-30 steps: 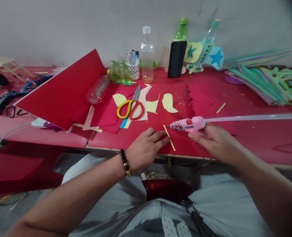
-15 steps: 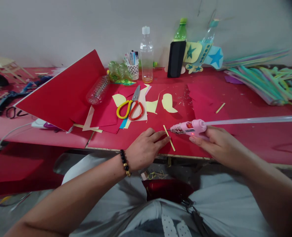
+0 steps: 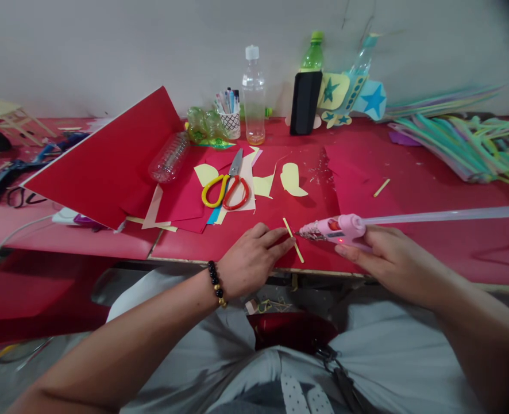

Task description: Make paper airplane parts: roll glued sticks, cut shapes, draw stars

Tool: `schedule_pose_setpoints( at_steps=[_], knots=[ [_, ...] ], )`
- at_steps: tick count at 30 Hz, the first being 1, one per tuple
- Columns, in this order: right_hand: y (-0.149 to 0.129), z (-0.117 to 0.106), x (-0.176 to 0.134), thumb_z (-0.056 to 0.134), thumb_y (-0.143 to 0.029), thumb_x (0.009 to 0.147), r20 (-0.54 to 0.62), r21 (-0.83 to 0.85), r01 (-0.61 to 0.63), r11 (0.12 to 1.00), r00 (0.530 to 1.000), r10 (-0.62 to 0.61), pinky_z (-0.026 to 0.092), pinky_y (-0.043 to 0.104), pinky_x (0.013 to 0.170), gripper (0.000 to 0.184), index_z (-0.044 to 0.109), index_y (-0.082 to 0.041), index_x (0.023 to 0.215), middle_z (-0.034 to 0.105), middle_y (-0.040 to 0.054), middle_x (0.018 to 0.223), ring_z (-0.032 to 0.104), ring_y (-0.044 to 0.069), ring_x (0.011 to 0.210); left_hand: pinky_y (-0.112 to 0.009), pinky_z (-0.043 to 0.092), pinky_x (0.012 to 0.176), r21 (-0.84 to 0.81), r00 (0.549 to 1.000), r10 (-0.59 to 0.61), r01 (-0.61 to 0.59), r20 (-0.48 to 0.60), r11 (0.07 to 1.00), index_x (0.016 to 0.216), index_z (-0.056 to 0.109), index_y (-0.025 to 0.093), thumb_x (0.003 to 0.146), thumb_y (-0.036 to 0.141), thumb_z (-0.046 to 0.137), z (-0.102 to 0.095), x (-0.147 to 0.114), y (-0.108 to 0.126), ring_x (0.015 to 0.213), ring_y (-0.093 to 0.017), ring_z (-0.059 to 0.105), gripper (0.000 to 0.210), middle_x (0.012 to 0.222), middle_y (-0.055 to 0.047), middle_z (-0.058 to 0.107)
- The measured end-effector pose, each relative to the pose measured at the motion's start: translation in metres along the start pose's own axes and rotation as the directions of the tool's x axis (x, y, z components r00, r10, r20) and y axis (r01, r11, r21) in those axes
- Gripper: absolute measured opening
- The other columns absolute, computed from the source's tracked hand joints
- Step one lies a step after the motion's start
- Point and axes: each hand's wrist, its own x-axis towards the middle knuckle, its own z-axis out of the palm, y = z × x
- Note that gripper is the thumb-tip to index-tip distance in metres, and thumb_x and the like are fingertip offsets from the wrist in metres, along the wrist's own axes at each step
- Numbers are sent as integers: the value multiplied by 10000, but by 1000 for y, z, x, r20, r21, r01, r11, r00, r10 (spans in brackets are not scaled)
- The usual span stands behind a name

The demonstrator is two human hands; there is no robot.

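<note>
A thin pale-yellow stick [image 3: 299, 252] lies aslant on the red tabletop near its front edge. The fingertips of my left hand [image 3: 252, 257] are on it, holding it at about its middle. My right hand [image 3: 392, 256] is wrapped round the handle of a pink hot glue gun [image 3: 347, 226]. The gun's tip points left, very close to the stick. A long clear glue stick [image 3: 444, 215] runs out of its back end. Whether any glue is on the stick is too small to tell.
Scissors [image 3: 236, 194] lie on paper scraps beyond my left hand. Further back stand a clear bottle [image 3: 253, 106], a pen cup [image 3: 230, 125] and a black phone [image 3: 305, 103]. A red board [image 3: 108, 155] leans at left; shiny strips [image 3: 461, 144] are heaped at right. Another short stick [image 3: 382, 187] lies nearby.
The glue gun has shifted slightly right and down, its tip still beside the stick. My left hand stays on the stick.
</note>
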Motion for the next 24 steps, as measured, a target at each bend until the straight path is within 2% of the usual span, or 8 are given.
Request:
schedule_pose_setpoints(
  at_steps=[5, 10, 12, 16, 24],
  knots=[
    [1, -1, -7, 492, -371, 891, 4, -11, -8, 1000, 1000, 8, 503, 435, 864, 280, 637, -202, 1062, 700, 83, 1039, 649, 275, 964, -365, 337, 977, 10, 1000, 9, -9, 5, 1000, 1409, 383, 178, 933, 193, 419, 0, 1, 0, 1129, -215, 457, 477, 1395, -101, 452],
    [-1, -4, -9, 500, -360, 879, 12, -38, 34, 999, 999, -34, 514, 452, 852, 240, 677, -212, 944, 682, 54, 725, 657, 307, 928, -370, 329, 977, 17, 999, 33, -33, 5, 999, 1416, 366, 154, 942, 188, 390, -1, 1, 0, 1160, -219, 451, 476, 1376, -124, 465],
    [-2, -5, -10, 510, -344, 869, 8, -24, 44, 999, 999, -44, 510, 450, 865, 246, 679, -223, 1001, 705, 58, 805, 652, 319, 957, -375, 323, 979, 16, 999, 36, -36, 8, 999, 1417, 365, 150, 943, 188, 383, -1, 1, 0, 1172, -223, 447, 476, 1380, -124, 461],
    [-2, -6, -14, 514, -319, 864, 21, 25, 50, 998, 998, -51, 489, 440, 918, 352, 629, -241, 1187, 690, 68, 1111, 634, 330, 1028, -379, 320, 981, 15, 1000, 27, -27, 8, 1000, 1400, 391, 154, 935, 181, 396, -1, 1, 0, 1161, -227, 457, 466, 1390, -121, 453],
    [0, -6, -19, 504, -355, 879, 60, 25, 75, 997, 995, -76, 474, 453, 956, 360, 624, -237, 1197, 677, 80, 1155, 635, 322, 1021, -382, 318, 985, 15, 999, 31, -31, 10, 999, 1386, 399, 153, 926, 171, 412, 0, 0, -1, 1164, -225, 455, 460, 1383, -123, 460]
  ],
)
